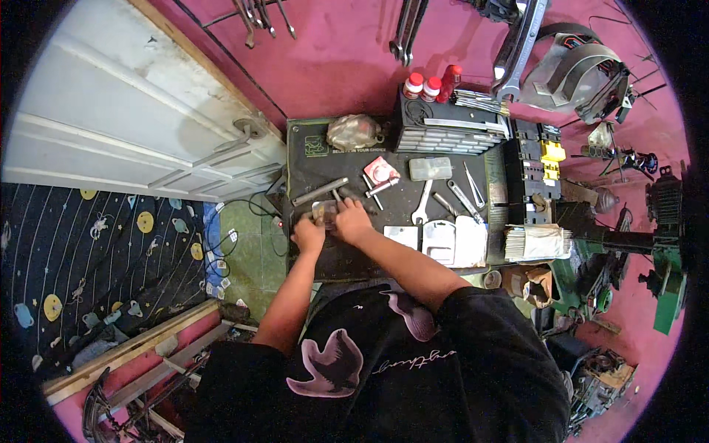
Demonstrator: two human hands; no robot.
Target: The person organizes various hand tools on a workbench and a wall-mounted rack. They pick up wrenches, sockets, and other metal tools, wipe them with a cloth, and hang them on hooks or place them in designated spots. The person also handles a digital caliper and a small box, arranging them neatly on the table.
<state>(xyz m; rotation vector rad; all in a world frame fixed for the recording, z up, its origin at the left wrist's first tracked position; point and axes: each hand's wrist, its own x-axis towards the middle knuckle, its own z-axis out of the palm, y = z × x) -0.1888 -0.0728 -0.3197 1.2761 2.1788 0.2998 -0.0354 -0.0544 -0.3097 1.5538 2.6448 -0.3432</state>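
At the left part of the dark bench mat, my left hand is closed at the near left side of a small clear plastic box or packet with something brownish in it. My right hand grips its right side, fingers bent over it. What lies inside is too small to make out. Just beyond my hands rests a metal T-handle bar, its stem pointing toward my right hand. A T-handled tool and a red and white packet lie to the right of it.
A clear lidded case, an open-end wrench, drill bits and white cards lie on the right of the bench. Behind stand a drawer organizer with red-capped bottles and a bagged bundle. A white door borders the left.
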